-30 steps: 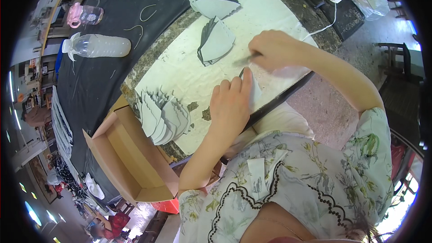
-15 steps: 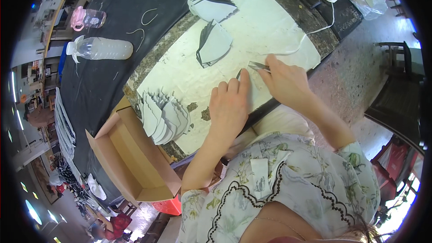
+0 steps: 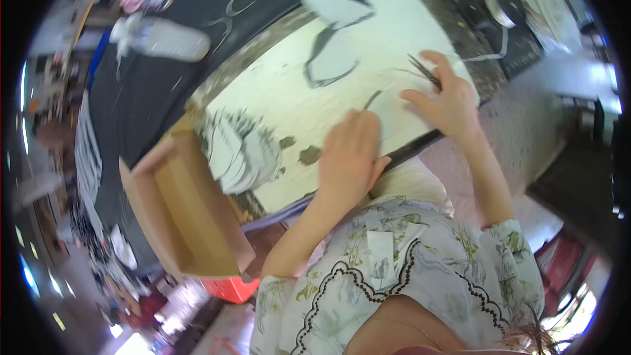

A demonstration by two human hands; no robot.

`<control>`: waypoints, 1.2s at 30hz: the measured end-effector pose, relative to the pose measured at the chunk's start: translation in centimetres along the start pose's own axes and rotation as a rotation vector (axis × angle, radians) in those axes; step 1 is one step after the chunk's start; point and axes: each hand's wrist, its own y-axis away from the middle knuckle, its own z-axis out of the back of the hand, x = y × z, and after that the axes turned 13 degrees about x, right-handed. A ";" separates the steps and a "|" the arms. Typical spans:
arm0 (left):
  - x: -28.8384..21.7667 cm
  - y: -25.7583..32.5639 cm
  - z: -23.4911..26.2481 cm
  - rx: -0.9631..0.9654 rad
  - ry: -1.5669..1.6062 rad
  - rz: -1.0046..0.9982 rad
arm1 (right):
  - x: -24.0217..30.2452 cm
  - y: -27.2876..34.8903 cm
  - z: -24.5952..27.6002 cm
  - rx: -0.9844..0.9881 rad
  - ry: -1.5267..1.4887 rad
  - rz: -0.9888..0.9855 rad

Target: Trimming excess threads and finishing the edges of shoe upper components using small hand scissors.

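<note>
On the pale worktop pad (image 3: 289,105), your right hand (image 3: 447,102) has its fingers clamped on slim scissors (image 3: 424,71), while your left hand (image 3: 351,154) lies flat, fingers together, pressing a light fabric piece (image 3: 394,121); a stack of cut pieces (image 3: 236,148) sits left.

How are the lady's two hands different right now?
The left hand lies flat, palm down, pressing the white sheet; the right hand is lifted a little and holds thin scissors. The left hand sits nearer the body, the right hand farther out. Both are bare and rest over the same sheet.
</note>
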 end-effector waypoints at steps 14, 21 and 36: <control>11.9 9.3 5.6 -0.261 -0.384 0.357 | 3.8 1.2 -1.4 0.316 0.216 0.357; 8.3 1.6 5.1 -0.499 0.040 0.157 | 4.9 2.4 -1.4 0.308 -0.364 0.487; 9.8 -9.5 1.6 -0.064 0.204 -0.007 | -8.2 5.4 3.1 0.053 -0.099 0.158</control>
